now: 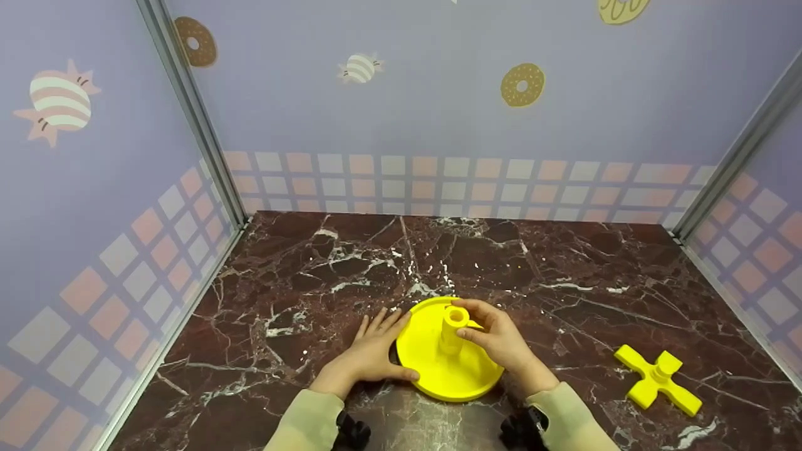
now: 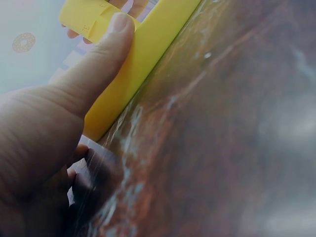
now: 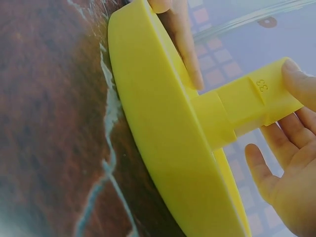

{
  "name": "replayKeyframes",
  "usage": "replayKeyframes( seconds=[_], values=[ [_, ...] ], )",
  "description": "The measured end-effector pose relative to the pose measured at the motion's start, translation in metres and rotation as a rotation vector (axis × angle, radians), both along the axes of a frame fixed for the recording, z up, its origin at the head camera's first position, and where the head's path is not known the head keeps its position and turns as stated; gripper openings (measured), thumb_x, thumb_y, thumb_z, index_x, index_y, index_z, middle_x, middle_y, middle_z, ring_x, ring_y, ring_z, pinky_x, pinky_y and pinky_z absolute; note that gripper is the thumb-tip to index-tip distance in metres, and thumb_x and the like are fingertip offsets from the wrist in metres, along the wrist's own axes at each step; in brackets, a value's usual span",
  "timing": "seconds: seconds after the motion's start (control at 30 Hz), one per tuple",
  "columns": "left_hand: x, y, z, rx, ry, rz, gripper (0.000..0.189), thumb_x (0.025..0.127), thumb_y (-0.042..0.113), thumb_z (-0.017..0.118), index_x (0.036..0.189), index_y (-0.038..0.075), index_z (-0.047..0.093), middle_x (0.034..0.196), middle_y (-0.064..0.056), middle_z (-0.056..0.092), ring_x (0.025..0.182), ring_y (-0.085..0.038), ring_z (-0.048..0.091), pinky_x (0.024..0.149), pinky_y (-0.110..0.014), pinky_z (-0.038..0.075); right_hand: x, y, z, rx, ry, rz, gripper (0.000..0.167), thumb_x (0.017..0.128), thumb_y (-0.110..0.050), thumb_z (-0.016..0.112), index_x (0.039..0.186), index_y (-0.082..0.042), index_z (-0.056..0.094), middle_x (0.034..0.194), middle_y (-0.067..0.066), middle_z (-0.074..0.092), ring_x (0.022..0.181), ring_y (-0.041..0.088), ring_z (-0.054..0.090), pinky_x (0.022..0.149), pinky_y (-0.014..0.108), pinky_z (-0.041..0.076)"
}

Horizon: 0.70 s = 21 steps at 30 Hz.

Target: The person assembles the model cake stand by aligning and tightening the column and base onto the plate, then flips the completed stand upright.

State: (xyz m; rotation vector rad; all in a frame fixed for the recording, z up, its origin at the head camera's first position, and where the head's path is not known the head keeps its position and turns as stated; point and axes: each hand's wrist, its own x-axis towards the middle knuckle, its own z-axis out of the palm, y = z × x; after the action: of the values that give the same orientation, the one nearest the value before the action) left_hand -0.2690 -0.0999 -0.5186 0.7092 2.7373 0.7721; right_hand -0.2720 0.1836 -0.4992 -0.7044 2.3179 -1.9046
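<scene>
A yellow round base [image 1: 418, 371] with a raised rim lies on the table, slightly right of centre in the head view. From it rises an upright yellow hollow post [image 1: 452, 341], with a small pointed piece sticking out at its upper right. My right hand [image 1: 506, 341] pinches the post near the top between thumb and fingers; the right wrist view shows the thumb on the post [image 3: 242, 106] with a small raised mark. My left hand [image 1: 366, 358] rests at the base's left side, fingers spread and straight, thumb against the rim [image 2: 140, 69].
A yellow four-armed cross piece [image 1: 659, 380] with a raised middle lies on the right of the dark marble table [image 1: 263, 376]. White specks are scattered beyond the base. Patterned panels [image 1: 432, 113] stand behind and at both sides.
</scene>
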Motion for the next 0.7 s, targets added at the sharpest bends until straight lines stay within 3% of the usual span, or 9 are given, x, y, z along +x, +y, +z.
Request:
replayKeyframes(
  seconds=[0.17,0.7],
  values=[
    [0.0,0.0004,-0.001,0.008,-0.003,0.003,0.12,0.076,0.066,0.081,0.166,0.017,0.021,0.174,-0.012,0.017,0.162,-0.041,0.005,0.129,-0.065,-0.002,-0.0001,-0.0008,-0.0018,-0.022,0.005,0.002,0.053,0.094,-0.004,0.071,0.141,0.013,0.051,0.14,0.031,0.059,0.118,-0.003,0.061,0.105,0.019,0.052],
    [0.0001,0.0019,-0.0015,-0.008,0.005,0.011,0.121,0.074,0.069,0.081,0.166,0.018,0.02,0.174,-0.011,0.017,0.162,-0.04,0.005,0.129,-0.065,-0.001,0.0048,-0.0044,-0.0005,-0.004,0.027,-0.049,0.051,0.094,-0.004,0.072,0.138,0.013,0.054,0.133,0.031,0.063,0.113,-0.002,0.062,0.098,0.016,0.054]
  ],
)
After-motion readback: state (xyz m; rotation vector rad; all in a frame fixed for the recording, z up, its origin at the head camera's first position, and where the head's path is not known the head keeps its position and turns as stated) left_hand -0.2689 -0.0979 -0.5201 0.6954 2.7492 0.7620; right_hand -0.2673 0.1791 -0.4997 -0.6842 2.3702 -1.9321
